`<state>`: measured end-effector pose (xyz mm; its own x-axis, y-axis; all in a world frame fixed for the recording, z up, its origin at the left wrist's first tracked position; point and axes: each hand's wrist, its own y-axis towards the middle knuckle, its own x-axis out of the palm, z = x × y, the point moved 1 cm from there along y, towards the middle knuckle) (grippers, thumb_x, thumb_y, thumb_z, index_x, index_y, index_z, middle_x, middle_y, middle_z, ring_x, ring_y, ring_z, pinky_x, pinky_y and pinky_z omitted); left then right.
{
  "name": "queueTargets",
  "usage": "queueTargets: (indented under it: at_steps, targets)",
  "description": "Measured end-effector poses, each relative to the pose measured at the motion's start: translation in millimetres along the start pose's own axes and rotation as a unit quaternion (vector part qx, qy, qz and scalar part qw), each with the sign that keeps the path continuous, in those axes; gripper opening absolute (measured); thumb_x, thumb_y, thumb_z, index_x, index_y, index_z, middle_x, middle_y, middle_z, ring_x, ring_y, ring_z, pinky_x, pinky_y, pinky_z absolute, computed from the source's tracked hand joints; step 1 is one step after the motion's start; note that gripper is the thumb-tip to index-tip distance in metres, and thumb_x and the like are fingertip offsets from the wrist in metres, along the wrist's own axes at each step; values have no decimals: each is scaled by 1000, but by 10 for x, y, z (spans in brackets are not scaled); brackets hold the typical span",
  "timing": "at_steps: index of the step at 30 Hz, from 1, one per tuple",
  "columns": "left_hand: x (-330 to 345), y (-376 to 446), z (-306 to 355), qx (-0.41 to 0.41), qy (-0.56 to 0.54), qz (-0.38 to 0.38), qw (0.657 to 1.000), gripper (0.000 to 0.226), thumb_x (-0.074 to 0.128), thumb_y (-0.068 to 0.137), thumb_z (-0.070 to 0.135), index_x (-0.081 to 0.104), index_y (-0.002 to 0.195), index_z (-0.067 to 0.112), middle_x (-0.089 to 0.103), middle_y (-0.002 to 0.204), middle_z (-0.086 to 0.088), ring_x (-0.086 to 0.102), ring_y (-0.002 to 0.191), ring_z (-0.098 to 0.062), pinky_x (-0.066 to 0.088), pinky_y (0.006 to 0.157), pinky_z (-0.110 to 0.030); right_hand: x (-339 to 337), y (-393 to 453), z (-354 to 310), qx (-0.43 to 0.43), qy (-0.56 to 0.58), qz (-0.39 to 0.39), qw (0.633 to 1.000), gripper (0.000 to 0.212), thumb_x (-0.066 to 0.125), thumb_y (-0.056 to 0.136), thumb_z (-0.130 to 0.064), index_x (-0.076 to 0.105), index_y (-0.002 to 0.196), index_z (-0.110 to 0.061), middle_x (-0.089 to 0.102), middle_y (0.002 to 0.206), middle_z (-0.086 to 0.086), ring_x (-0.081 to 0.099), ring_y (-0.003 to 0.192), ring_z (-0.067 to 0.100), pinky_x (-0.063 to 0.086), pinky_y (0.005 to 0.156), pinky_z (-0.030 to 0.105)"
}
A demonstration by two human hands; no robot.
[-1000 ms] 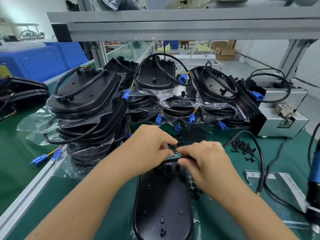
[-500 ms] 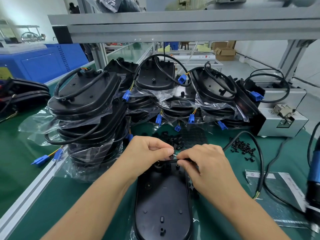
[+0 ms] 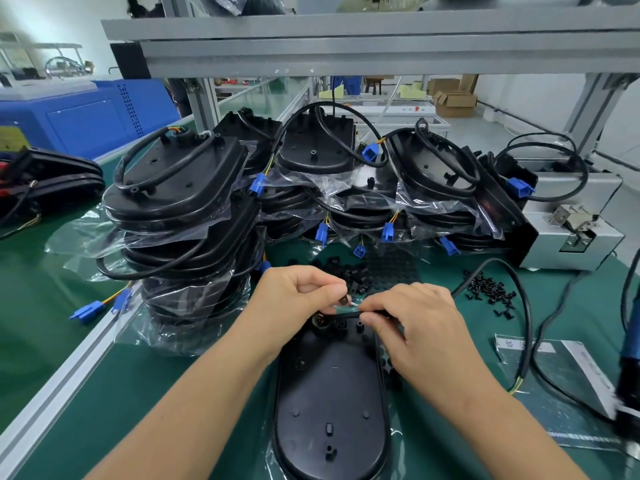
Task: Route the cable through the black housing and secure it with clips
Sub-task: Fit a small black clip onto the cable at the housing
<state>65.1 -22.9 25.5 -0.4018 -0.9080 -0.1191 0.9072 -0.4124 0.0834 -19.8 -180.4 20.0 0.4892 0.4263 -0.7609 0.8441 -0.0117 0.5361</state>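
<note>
A long oval black housing [image 3: 330,393] lies flat on the green mat right in front of me. Over its far end my left hand [image 3: 298,296] pinches a small black clip with thumb and forefinger. My right hand [image 3: 414,320] grips the black cable [image 3: 519,289] just beside that clip. From there the cable loops off to the right and back down, ending in bare coloured wires near the housing's right side. The spot where cable meets housing is partly hidden by my fingers.
Stacks of finished housings [image 3: 180,188] in plastic bags with blue connectors fill the back and left. Loose black clips [image 3: 356,275] and small screws [image 3: 490,292] lie beyond my hands. A grey metal machine [image 3: 571,233] stands right, a tool with a blue handle [image 3: 632,344] at the far right edge.
Both hands have shifted slightly nearer over the housing's far end. The cable has been drawn across between the fingertips, and the left fingers now pinch a clip against it.
</note>
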Motion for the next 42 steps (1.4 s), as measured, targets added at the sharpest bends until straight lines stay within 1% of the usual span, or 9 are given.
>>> queueTargets:
  at_steps: [8,13,17,21,25,28,32,36,42]
  targets:
    - [9,-14,-54,1,47,-23,999,5,76,75,21,77,76,26,77,72,7,68,67,2,45,59,-4,15,-2,-13,8,0,-1,1000,11,60,81,-33,69,86,-28,67,77,-12,59,73,16,41,80,37]
    - [-15,-19,-66,6,97,-53,994,6,77,73,28,76,78,29,77,78,9,71,79,-2,50,72,-12,26,5,1,15,-3,-4,1000,11,59,82,-34,68,86,-29,67,78,-11,59,74,17,40,82,36]
    - [-34,-33,-36,15,107,-76,991,6,77,73,25,77,79,27,77,78,7,71,77,-4,52,72,-14,46,17,17,21,-9,-6,1000,13,58,82,-36,69,84,-29,67,78,-11,60,75,17,41,81,37]
    - [-27,-8,-5,43,201,-76,976,4,75,76,25,77,79,27,76,76,7,70,75,-7,55,74,-18,76,28,42,20,-3,2,1000,8,62,82,-31,69,83,-28,68,77,-9,61,74,20,44,78,41]
    - [-4,50,13,49,229,-63,970,3,73,78,24,76,79,25,75,73,3,68,66,-4,53,66,-14,129,69,77,46,26,5,999,4,67,83,-23,70,83,-26,69,77,-8,62,77,19,43,79,39]
    - [-39,83,2,71,319,-59,943,11,67,81,33,72,74,27,71,70,2,54,56,0,45,57,-13,171,104,83,66,60,4,996,4,67,84,-22,70,84,-24,70,80,-9,62,81,18,44,81,39]
    - [-69,130,33,78,399,-93,909,24,54,91,27,63,73,14,63,73,-1,52,66,-7,44,68,-28,207,146,56,74,77,-11,994,6,64,86,-24,70,86,-24,70,84,-12,61,85,13,43,82,34]
    - [-149,117,72,33,309,-143,940,22,54,91,29,68,83,14,62,73,0,49,60,-2,44,61,-16,216,176,44,86,89,-15,992,6,62,86,-26,68,86,-26,69,83,-13,58,82,7,46,78,32]
    - [-145,110,35,36,264,-151,952,8,63,85,23,68,83,18,70,76,-9,55,61,-4,46,59,-15,217,203,23,95,113,-30,989,8,61,87,-26,69,85,-27,68,83,-13,57,80,5,47,78,34]
